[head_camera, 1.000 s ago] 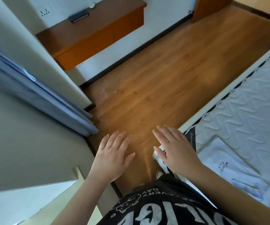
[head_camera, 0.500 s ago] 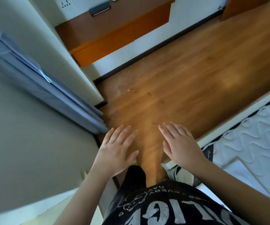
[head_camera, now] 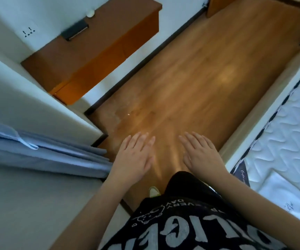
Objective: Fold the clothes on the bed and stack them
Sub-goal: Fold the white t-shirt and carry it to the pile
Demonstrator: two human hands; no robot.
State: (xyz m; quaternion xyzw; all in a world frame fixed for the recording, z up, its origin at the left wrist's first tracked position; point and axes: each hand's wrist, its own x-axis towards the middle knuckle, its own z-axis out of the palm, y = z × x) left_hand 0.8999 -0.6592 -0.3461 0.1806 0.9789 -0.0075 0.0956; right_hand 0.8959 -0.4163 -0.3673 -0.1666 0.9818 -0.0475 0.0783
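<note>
Left hand and right hand both flat, fingers straight, holding nothing, hovering over the floor. Bed at right; white cloth lies on it near the corner.

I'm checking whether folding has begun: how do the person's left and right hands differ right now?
The left hand hovers over the wooden floor near the blue curtain; the right hand hovers nearer the mattress. The left hand's fingers lean toward the right of the picture, the right hand's toward the left. Both are flat, palm down, fingers straight, and hold nothing. Neither touches the white garment on the mattress.
</note>
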